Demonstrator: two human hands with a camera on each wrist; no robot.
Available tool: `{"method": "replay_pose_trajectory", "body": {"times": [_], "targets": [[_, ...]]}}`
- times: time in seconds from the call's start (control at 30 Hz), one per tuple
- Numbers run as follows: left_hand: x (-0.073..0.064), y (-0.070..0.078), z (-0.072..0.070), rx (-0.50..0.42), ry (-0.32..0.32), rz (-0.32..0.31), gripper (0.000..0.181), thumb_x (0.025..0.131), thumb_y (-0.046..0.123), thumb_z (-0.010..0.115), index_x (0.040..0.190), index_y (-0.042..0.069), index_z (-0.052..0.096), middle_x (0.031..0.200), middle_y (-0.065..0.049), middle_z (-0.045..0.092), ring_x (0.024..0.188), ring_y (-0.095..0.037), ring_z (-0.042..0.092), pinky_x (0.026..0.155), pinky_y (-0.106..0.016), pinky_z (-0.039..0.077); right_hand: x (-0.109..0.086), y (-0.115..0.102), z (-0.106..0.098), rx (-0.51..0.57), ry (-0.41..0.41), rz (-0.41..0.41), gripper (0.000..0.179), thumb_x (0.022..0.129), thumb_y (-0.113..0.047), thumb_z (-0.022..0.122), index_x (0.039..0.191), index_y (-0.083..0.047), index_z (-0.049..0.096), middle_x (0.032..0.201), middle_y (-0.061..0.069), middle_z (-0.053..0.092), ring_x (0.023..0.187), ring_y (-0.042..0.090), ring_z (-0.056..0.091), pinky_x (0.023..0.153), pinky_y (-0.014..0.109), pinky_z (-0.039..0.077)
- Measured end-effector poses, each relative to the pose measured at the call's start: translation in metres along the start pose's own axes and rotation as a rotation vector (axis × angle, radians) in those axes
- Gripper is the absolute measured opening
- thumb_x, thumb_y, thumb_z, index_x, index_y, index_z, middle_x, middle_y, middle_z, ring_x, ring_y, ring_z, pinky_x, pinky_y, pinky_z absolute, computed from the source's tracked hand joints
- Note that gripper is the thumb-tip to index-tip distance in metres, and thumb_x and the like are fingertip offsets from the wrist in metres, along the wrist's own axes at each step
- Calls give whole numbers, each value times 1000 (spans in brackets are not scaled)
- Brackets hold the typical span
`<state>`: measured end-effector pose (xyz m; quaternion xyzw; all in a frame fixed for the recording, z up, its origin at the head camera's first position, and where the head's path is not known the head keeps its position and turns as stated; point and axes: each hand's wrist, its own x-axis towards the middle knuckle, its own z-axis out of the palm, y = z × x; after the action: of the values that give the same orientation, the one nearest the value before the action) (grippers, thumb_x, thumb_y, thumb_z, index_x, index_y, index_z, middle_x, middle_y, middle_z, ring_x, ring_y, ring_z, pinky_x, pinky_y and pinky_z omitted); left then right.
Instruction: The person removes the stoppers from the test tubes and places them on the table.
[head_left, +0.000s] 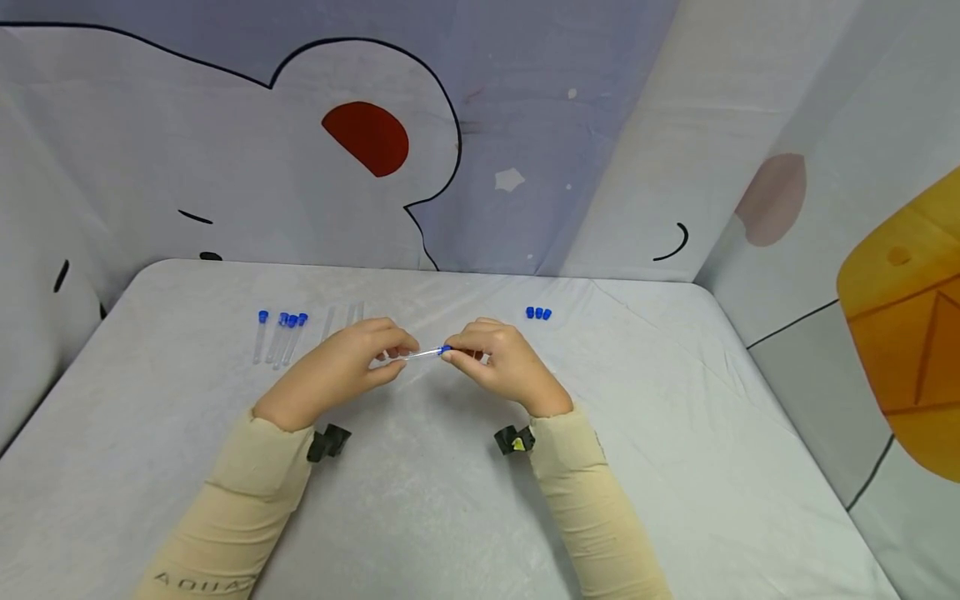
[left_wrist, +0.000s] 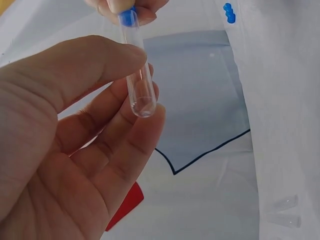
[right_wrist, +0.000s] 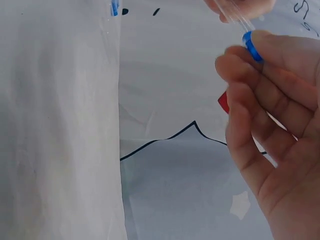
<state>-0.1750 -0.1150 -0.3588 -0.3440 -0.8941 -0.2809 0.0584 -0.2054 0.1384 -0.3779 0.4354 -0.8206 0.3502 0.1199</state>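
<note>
Left grip [head_left: 347,360] is pinched on a clear tube [head_left: 423,354], thumb on one side and fingers on the other; the right grip [head_left: 501,360] has thumb and forefinger closed on the blue cap [head_left: 446,349] at the tube's mouth. That tube is held above the middle of the tabletop [head_left: 420,508], between the hands, lying nearly sideways with its rounded end toward the left palm. How deep the cap sits, I cannot tell.

Nearest are two cream sleeves, the left [head_left: 258,467] lettered, the right [head_left: 581,483] plain where it shows most clearly. Black blocks stick out at the wrists, one by the left cuff [head_left: 327,442], one by the right [head_left: 514,440].

Beyond the left forearm lie four capped tubes [head_left: 260,340], blue ends away from the person, three bunched and one slightly apart. Just right of them are three open tubes [head_left: 328,323], partly behind the left hand. Farther right, three loose caps [head_left: 538,313] sit in a short row.

Behind hangs a printed cloth [head_left: 570,167] with a red patch [head_left: 371,140] and a pale star [head_left: 510,179].
</note>
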Motion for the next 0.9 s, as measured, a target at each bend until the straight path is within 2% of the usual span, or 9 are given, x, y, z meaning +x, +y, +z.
{"method": "replay_pose_trajectory", "body": {"times": [0.3, 0.53, 0.7, 0.9], "targets": [[-1, -1, -2, -8, -12, 10, 20, 93, -1, 70, 112, 5, 73, 105, -6, 68, 93, -20, 63, 83, -37, 55, 0, 2, -1, 78, -61, 23, 13, 96, -8, 70, 103, -1, 78, 87, 1, 70, 76, 10, 54, 65, 40, 53], [-1, -3, -2, 4, -17, 7, 20, 92, -3, 71, 111, 4, 73, 104, -5, 68, 95, -22, 63, 85, -39, 54, 0, 4, 0, 105, -88, 44, 14, 96, -10, 70, 104, -2, 78, 89, 1, 70, 79, 11, 55, 67, 37, 53], [-1, -3, -1, 3, -15, 1, 19, 93, -2, 70, 111, 5, 73, 104, -4, 68, 94, -21, 63, 83, -38, 55, 0, 5, 3, 103, -51, 63, 11, 95, -9, 72, 101, -3, 78, 85, 0, 69, 76, 10, 55, 66, 39, 54], [1, -3, 0, -3, 4, -6, 19, 93, -1, 70, 111, 5, 72, 103, -5, 67, 90, -21, 63, 80, -38, 55, 0, 6, 7, 135, 49, 153, 14, 92, -11, 75, 105, -6, 77, 90, -1, 73, 80, 8, 63, 71, 29, 56]]}}
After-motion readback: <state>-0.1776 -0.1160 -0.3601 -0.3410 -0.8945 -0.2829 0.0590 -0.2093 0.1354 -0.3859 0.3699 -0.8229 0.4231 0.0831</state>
